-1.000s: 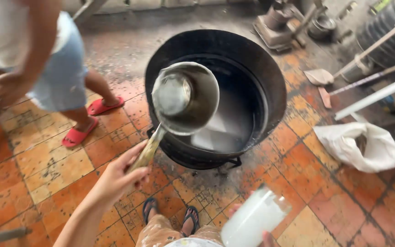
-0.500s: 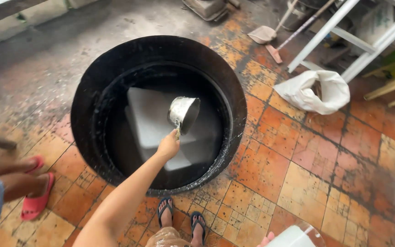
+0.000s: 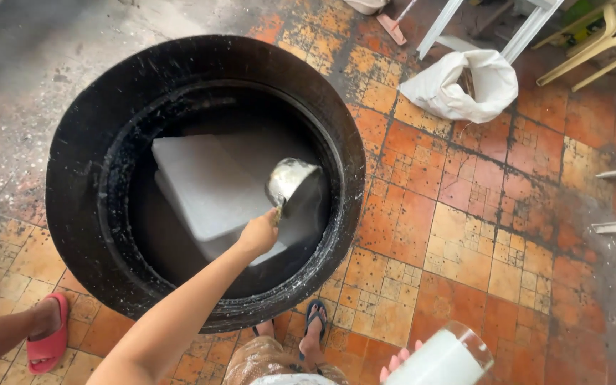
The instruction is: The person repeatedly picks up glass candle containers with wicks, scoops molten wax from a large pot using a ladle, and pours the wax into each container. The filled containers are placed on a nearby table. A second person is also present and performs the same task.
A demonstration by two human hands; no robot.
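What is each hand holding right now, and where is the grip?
Left hand grips the metal ladle by its handle end, bowl inside the black pot. Right hand holds a clear white-filled container by its side.

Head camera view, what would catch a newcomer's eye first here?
The huge black pot on the tiled floor fills the left and middle, with a white slab inside. Over it, the left hand holds a metal ladle. At the bottom edge the right hand grips a glass jar of white liquid.

Worn orange tile floor (image 3: 465,235), black cauldron (image 3: 80,178), white sack (image 3: 465,89)
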